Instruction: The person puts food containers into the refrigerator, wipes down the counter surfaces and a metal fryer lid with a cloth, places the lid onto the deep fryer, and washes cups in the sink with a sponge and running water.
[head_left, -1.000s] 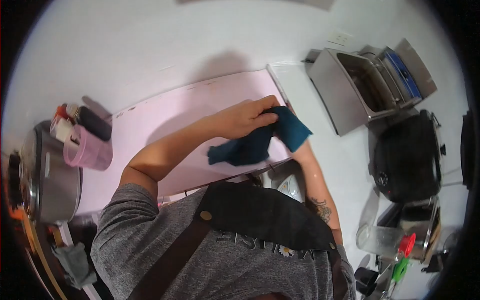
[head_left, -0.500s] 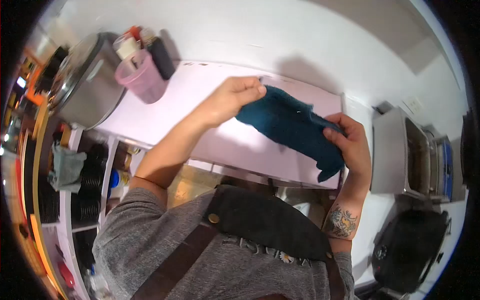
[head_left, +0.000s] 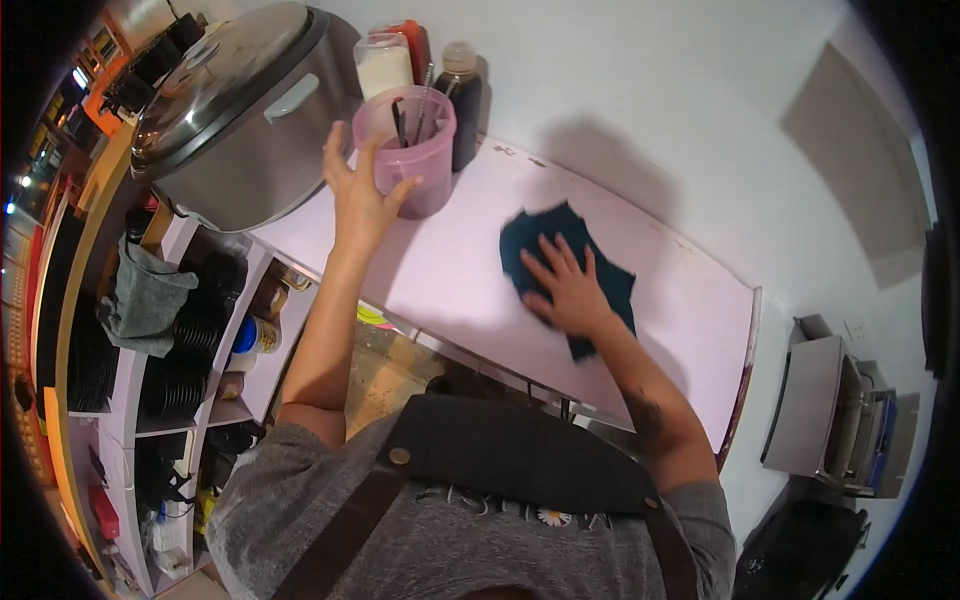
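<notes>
Cloth, dark teal fabric [head_left: 525, 235], is overlaid by outspread right hand [head_left: 578, 298], rightward of translucent pink plastic cup [head_left: 428, 168]; left hand [head_left: 364, 205] is splayed beside cup, contact unclear.

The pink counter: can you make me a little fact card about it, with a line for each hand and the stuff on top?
Counter: pale pink, against a white wall
Right hand: fingers spread, on the cloth
Cloth: dark teal, lying on the counter
Left hand: open, by the cup; touching or not, can't tell
Cup: pink, upright, utensils inside
Behind cup: dark bottle, white-filled container
Left end: big silver pot, lid on
</notes>
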